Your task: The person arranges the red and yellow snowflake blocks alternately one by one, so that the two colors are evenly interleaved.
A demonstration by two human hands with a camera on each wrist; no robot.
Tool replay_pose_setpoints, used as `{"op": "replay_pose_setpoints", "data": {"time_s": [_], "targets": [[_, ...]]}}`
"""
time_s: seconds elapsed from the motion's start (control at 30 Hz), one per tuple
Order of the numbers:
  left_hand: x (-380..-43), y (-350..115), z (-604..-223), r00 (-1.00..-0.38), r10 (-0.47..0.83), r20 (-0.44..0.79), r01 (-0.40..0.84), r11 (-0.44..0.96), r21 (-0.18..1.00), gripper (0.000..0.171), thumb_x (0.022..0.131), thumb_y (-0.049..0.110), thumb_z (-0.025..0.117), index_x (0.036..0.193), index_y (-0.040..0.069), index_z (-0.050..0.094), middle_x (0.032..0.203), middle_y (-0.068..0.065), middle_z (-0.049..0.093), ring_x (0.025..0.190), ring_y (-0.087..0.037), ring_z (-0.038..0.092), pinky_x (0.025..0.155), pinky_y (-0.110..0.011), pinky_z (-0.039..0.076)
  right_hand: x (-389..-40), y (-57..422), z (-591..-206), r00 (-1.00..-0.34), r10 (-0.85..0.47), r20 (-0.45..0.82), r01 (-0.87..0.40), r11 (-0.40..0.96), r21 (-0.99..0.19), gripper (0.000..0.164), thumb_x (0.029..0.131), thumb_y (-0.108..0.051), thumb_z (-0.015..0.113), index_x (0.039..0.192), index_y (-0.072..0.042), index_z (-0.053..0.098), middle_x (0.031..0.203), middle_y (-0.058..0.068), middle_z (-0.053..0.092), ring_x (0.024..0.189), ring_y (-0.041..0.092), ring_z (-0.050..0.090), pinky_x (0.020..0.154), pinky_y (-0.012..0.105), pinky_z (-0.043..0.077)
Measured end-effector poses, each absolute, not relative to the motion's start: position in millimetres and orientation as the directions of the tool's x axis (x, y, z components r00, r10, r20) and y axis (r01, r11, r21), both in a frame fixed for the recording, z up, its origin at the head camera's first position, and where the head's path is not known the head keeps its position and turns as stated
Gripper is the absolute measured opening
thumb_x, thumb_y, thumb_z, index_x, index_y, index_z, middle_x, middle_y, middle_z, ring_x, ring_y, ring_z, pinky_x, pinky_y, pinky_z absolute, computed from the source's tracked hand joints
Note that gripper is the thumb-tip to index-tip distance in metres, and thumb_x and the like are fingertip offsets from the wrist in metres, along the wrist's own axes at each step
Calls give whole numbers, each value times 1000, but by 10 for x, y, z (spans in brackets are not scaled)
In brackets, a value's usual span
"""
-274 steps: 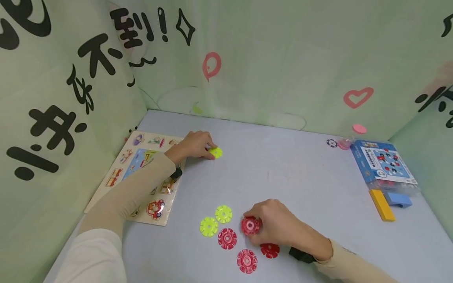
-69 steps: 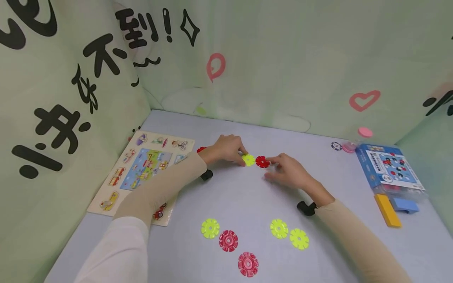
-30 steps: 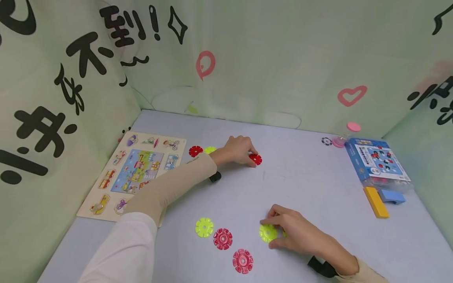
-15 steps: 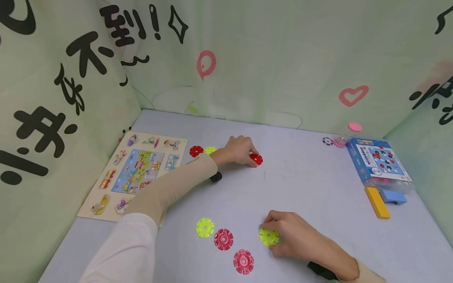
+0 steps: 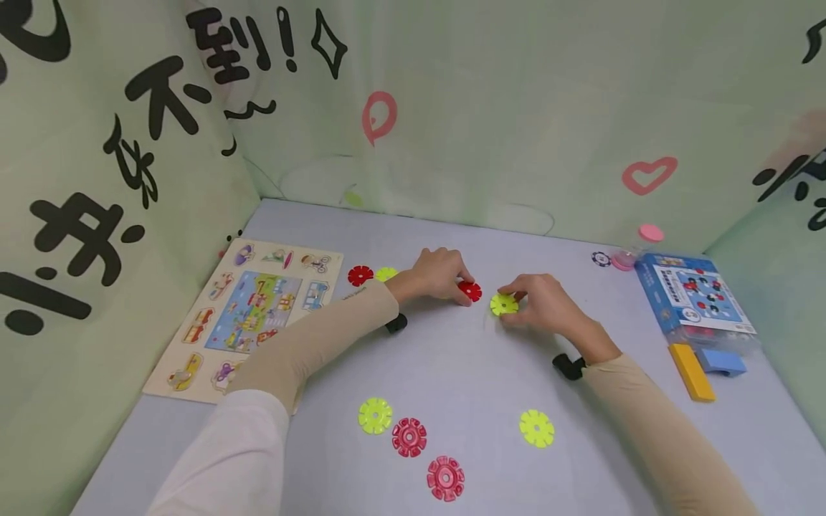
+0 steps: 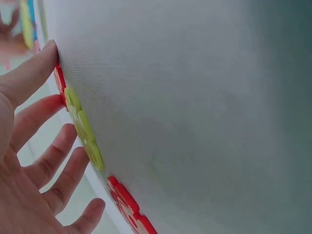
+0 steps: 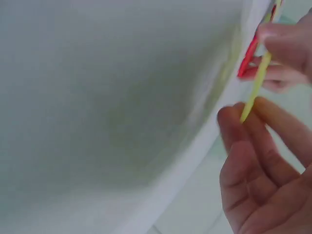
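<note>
My left hand [image 5: 439, 276] rests at the back of the table, thumb and index finger pinching the edges of a flat red notched disc [image 5: 472, 291]. In the left wrist view a yellow-green disc [image 6: 84, 129] lies beside that red one, against the other fingers, with another red disc [image 6: 127, 204] further along. Just right of the left hand, my right hand [image 5: 548, 304] pinches a yellow-green notched disc [image 5: 504, 304], which appears edge-on and tilted in the right wrist view. A red disc [image 5: 360, 276] and a yellow-green disc [image 5: 386, 274] sit left of the left hand, which hides part of the row.
Loose discs lie nearer the front: yellow-green [image 5: 375, 416], red [image 5: 409, 437], red [image 5: 445, 479] and yellow-green [image 5: 536, 428]. A wooden picture puzzle board [image 5: 193, 337] is under the left forearm. At right are a blue box [image 5: 693, 290], a yellow block [image 5: 692, 373] and a blue block [image 5: 723, 362].
My right hand has taken a yellow-green disc from the front right and carried it back beside the red disc. Over the longer span, discs joined the back row and my left hand shifted right.
</note>
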State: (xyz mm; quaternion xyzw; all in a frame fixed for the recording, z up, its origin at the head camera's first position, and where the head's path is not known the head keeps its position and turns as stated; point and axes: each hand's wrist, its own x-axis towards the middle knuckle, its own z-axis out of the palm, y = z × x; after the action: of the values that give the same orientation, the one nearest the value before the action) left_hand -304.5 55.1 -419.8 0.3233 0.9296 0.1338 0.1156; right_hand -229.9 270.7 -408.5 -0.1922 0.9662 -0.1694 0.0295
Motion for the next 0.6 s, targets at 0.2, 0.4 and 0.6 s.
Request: {"op": "replay_pose_setpoints", "data": {"time_s": [0.2,0.4,0.6], "targets": [[-3042,575,-4218,-767,630,-124,569,756,325,44,74,53,74,113,35,69,105,10,60,90,-9,49,77,-35,36,-2521,2632,-4113,-921,-386,-46,-357,888,-289,42,76,-23,79,114,-7,69,108,11,71,98,27,64,84,42,51],[-3050,564,-4227,-770,624,-130,566,763,312,45,74,54,74,114,34,69,108,9,60,91,-9,49,76,-34,36,-2449,2571,-4129,-931,-361,-60,-343,917,-204,46,79,-27,77,121,-12,66,118,10,68,107,31,62,84,45,51],[-3063,576,-4227,-767,628,-127,570,759,315,46,74,54,74,114,31,70,107,11,63,91,-9,50,78,-35,36,-2374,2559,-4121,-925,-371,-79,-359,923,-137,45,83,-29,72,124,-13,64,130,8,60,103,33,61,72,39,54]]}}
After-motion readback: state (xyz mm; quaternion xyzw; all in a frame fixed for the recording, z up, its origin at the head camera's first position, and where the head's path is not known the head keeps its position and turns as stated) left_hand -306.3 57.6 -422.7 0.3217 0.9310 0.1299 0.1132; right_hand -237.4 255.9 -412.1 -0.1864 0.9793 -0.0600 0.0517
